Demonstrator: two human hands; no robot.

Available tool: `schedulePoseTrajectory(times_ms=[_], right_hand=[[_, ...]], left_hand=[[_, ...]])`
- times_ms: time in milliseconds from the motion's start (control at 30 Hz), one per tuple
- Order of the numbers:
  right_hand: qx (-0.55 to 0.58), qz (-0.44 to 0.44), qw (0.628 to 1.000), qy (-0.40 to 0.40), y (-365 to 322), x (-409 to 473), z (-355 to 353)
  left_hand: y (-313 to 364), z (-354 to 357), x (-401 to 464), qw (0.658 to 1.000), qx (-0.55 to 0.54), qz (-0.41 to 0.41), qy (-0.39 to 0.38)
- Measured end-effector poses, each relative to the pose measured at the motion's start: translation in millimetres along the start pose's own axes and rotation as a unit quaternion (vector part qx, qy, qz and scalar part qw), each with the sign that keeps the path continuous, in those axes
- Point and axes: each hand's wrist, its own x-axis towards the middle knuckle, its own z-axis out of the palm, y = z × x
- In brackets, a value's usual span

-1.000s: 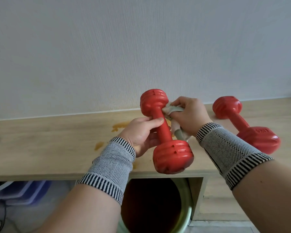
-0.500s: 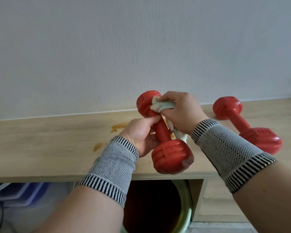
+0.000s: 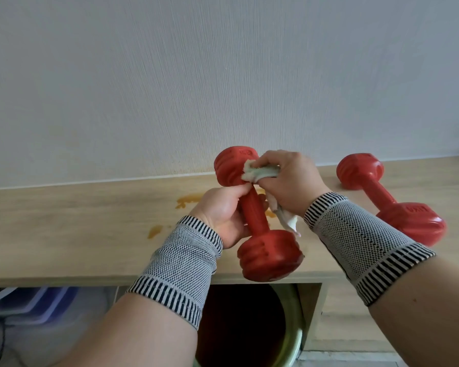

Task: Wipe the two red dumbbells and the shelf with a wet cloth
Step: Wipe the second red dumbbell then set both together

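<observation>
Dumbbell [image 3: 252, 215] held above the shelf [image 3: 77, 223]: left hand [image 3: 220, 213] grips its handle, right hand [image 3: 286, 178] clutches the cloth [image 3: 257, 173] against its twelve-o'clock head; second dumbbell [image 3: 390, 197] lies at three o'clock.

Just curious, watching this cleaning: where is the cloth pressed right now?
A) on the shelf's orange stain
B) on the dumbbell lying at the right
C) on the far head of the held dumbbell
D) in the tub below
C: the right hand presses the cloth against the far head of the held dumbbell, whose bar the left hand grips.
</observation>
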Motion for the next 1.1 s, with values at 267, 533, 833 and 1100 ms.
schedulePoseTrajectory(times_ms=[267, 533, 833, 1100], right_hand=[[0.028, 0.037, 0.999, 0.022, 3.9, -2.0, 2.1], [0.034, 0.047, 0.998, 0.026, 7.1, -1.1, 6.9], [0.011, -0.033, 0.999, 0.04, -15.5, 2.4, 6.6], [0.028, 0.046, 0.998, 0.026, 4.5, 2.5, 7.5]], left_hand=[[7.8, -1.7, -1.2, 1.0, -0.002, -0.004, 0.007], [5.5, -7.1, 1.5, 0.999, -0.035, -0.006, 0.013], [5.1, -6.1, 3.0, 0.997, -0.045, -0.005, 0.064], [4.0, -7.4, 3.3, 0.997, -0.046, 0.0, 0.066]])
